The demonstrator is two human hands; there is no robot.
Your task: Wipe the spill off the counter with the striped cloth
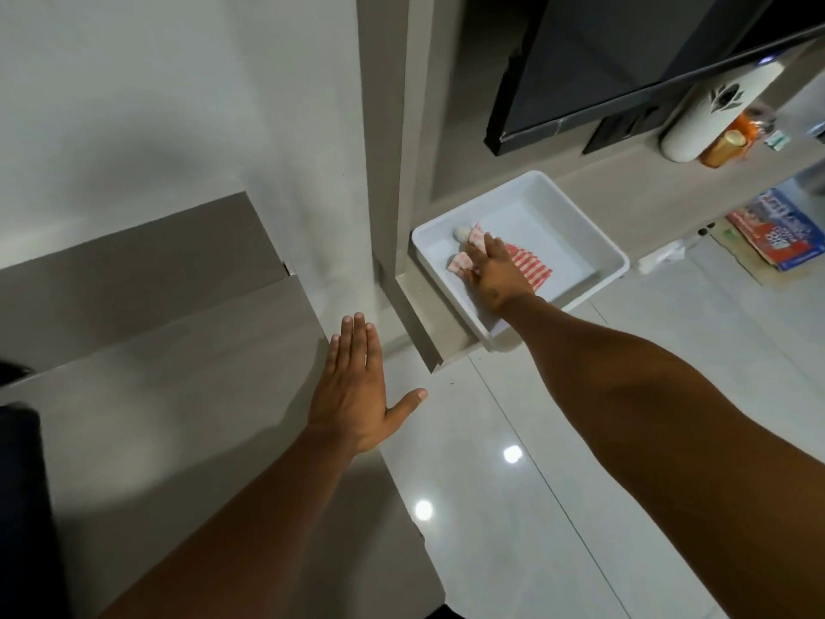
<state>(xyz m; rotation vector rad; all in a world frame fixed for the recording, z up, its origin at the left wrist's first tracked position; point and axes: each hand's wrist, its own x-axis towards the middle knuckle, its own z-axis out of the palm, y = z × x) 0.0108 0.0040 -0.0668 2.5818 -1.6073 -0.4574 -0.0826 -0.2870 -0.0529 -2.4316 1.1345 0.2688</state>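
Still the grab step: right hand (pixel 493 272) lies flat, fingers spread, on the striped cloth (pixel 531 266) in the white tray (pixel 576 207) at 1 o'clock. Left hand (pixel 355 386) rests flat, fingers together, thumb out. Next it probably needs to pinch and lift.

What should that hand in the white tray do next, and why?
Probably close the fingers on the striped cloth and lift it out. The right hand lies flat on the cloth inside the white tray, fingers spread, not yet gripping. The left hand is open and flat above the grey counter, holding nothing. I cannot make out a spill in this view.
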